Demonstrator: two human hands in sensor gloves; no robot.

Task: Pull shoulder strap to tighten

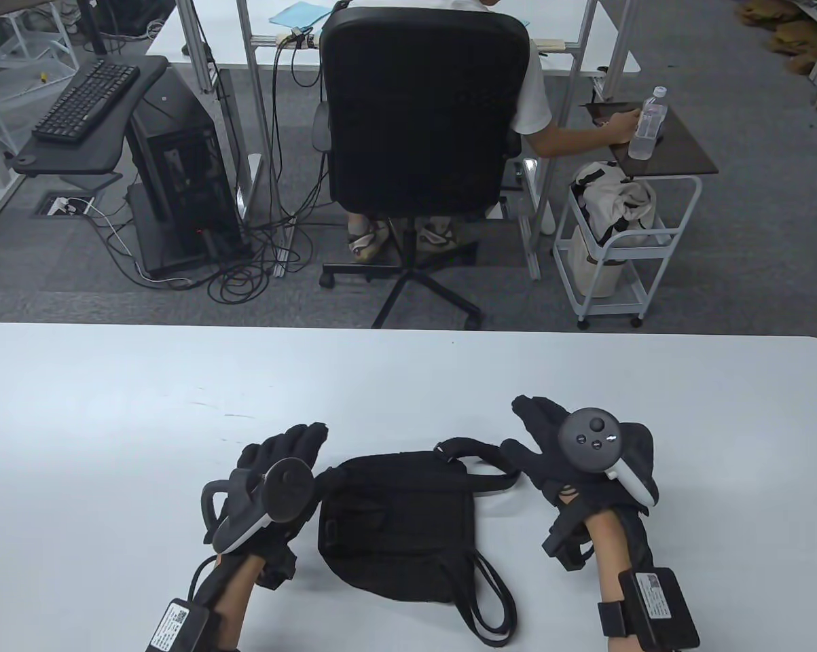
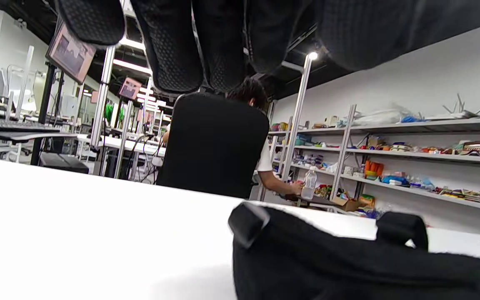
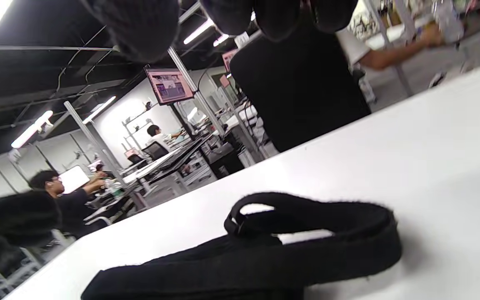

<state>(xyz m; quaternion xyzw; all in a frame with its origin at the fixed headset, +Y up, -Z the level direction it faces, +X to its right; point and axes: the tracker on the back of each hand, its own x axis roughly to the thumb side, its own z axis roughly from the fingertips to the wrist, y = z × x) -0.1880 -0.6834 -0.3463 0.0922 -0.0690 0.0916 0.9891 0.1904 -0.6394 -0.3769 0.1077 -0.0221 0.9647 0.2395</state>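
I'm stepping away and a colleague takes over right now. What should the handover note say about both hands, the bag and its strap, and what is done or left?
Left hand: open, fingers spread, beside the left edge of the black bag, holding nothing.
Right hand: open, at the far right corner of the bag next to the shoulder strap; whether it touches the strap cannot be told.
Bag: lies flat on the white table between the hands. The strap forms a loose loop at its far right corner; more strap loops trail off its near right edge.
Done: hands in position.
Left: grip the strap, hold the bag, pull to tighten.
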